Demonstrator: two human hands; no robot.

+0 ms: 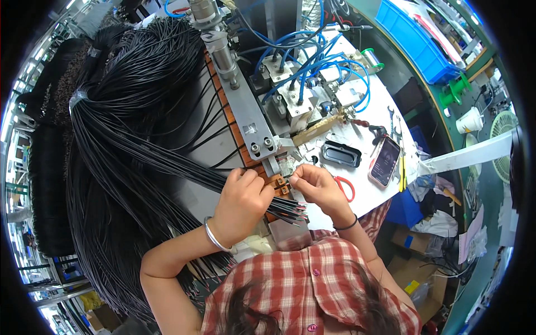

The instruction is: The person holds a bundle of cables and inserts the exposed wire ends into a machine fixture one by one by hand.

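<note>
My left hand (244,198), wearing a silver bangle, is closed on black cables (204,176) from a thick bundle. Their cut ends (289,210) stick out past it on the right. Just beside it is an orange-brown slotted fixture (274,182), below the tip of a grey metal press arm (251,125). My right hand (319,187) is at the fixture's right side with thumb and forefinger pinched together. Whatever lies between those fingertips is too small to make out. Red-handled scissors or pliers (349,190) lie partly hidden behind this hand.
A large mass of black cables (139,72) covers the left side, tied at one point. Valves with blue air hoses (301,84) stand behind the press. On the white table lie a black tray (341,153), a phone (384,161) and wrenches (394,125). A blue bin (419,42) sits far right.
</note>
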